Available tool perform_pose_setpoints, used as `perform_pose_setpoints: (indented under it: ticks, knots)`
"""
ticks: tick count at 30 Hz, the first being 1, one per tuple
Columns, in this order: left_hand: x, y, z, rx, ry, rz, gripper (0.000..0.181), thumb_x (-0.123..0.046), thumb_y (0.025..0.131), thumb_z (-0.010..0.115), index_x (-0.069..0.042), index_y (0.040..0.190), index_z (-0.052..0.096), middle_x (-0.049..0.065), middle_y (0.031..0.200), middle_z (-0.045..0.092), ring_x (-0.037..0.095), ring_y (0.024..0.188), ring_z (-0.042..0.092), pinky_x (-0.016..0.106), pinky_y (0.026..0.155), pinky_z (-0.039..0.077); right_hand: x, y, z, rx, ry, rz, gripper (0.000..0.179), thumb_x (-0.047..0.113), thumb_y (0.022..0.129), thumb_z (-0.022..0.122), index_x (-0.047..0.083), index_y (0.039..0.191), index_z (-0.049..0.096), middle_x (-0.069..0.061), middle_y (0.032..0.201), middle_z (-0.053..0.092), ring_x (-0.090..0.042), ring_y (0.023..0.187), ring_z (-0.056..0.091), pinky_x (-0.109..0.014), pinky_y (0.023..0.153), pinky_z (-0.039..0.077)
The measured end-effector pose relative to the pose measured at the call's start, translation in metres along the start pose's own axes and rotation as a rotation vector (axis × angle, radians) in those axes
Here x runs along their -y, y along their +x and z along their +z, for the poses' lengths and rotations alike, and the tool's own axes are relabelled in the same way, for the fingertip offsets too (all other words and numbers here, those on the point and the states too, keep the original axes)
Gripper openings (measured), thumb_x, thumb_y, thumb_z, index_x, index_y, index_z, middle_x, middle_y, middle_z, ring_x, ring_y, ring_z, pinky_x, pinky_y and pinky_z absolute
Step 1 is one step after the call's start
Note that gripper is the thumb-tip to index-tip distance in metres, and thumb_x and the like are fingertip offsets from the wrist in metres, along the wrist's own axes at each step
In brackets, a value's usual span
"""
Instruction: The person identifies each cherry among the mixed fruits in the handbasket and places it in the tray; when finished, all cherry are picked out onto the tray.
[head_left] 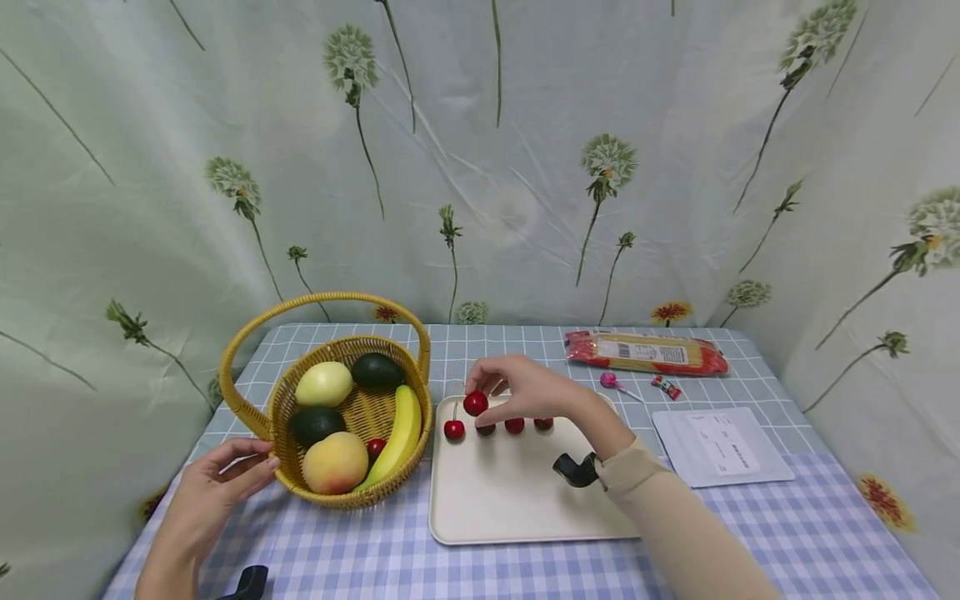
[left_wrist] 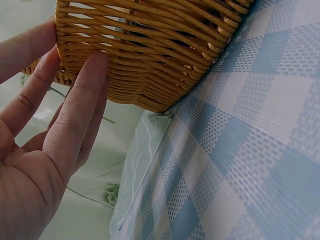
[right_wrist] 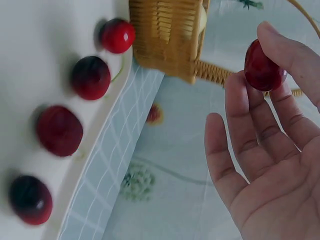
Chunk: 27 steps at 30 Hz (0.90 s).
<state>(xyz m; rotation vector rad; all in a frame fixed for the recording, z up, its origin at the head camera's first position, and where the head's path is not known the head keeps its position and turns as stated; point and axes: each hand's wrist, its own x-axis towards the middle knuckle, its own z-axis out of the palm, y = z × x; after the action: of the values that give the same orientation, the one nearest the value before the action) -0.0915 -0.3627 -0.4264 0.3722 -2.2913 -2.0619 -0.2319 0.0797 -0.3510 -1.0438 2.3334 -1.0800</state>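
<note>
Between thumb and fingers my right hand [head_left: 525, 387] pinches a cherry [right_wrist: 263, 67], held above the back left of a cream tray [head_left: 510, 508]. In the tray, several cherries [right_wrist: 59, 130] lie in a row along its far edge; the leftmost shows a stem. My left hand [head_left: 213, 487] touches the outside of a yellow wicker basket [left_wrist: 145, 60] near its rim with nearly straight fingers. Inside the basket lie a peach [head_left: 335, 463], a banana [head_left: 400, 433], two dark green avocado-like fruits [head_left: 377, 372], a pale yellow-green fruit [head_left: 324, 384] and a partly hidden red cherry-like fruit [head_left: 376, 450].
Right of the tray are a pasta packet [head_left: 645, 352], a pink lollipop [head_left: 609, 380], a small red wrapped candy [head_left: 666, 387] and a white labelled pouch [head_left: 722, 447]. The basket's tall handle [head_left: 322, 297] arches over it. A dandelion-print curtain [head_left: 517, 167] hangs behind the checked tablecloth [head_left: 360, 550].
</note>
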Motion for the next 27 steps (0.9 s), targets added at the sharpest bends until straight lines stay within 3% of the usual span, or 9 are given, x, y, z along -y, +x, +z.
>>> perform_pose_setpoints:
  ticks: [5,14,22,27]
  knots:
    - [0.001,-0.001,-0.001,0.002,-0.005,-0.001,0.018,0.000,0.096,0.079,-0.010,0.111,0.077,-0.018,0.106,0.068,-0.003,0.093,0.072,0.019,0.076,0.064,-0.015,-0.017,-0.006,-0.075,-0.014,0.016,0.031,0.022,0.089,0.089,0.017,0.113,0.071,0.005,0.106,0.073,-0.020,0.106,0.067,-0.050,0.102,0.058]
    - [0.001,0.000,-0.002,-0.002,0.009,-0.011,0.019,0.000,0.095,0.080,-0.010,0.111,0.077,-0.018,0.107,0.066,-0.003,0.094,0.071,0.018,0.076,0.064,-0.043,-0.050,-0.020,-0.181,-0.078,0.105,0.038,0.024,0.092,0.087,0.013,0.126,0.074,-0.001,0.115,0.074,-0.017,0.106,0.066,-0.049,0.100,0.061]
    - [0.000,-0.001,-0.002,-0.003,0.014,-0.011,0.018,-0.001,0.095,0.080,-0.010,0.111,0.077,-0.018,0.108,0.066,-0.003,0.094,0.070,0.018,0.076,0.063,-0.068,-0.067,-0.022,-0.232,-0.107,0.163,0.030,0.013,0.088,0.089,0.013,0.114,0.073,-0.003,0.111,0.072,-0.020,0.104,0.064,-0.054,0.099,0.061]
    - [0.000,0.001,-0.001,-0.002,0.016,-0.020,0.018,-0.002,0.096,0.080,-0.009,0.111,0.077,-0.018,0.108,0.066,-0.003,0.094,0.070,0.019,0.076,0.064,-0.083,-0.075,-0.022,-0.221,-0.121,0.243,0.031,0.012,0.087,0.090,0.014,0.110,0.070,-0.002,0.104,0.069,-0.020,0.100,0.061,-0.042,0.093,0.059]
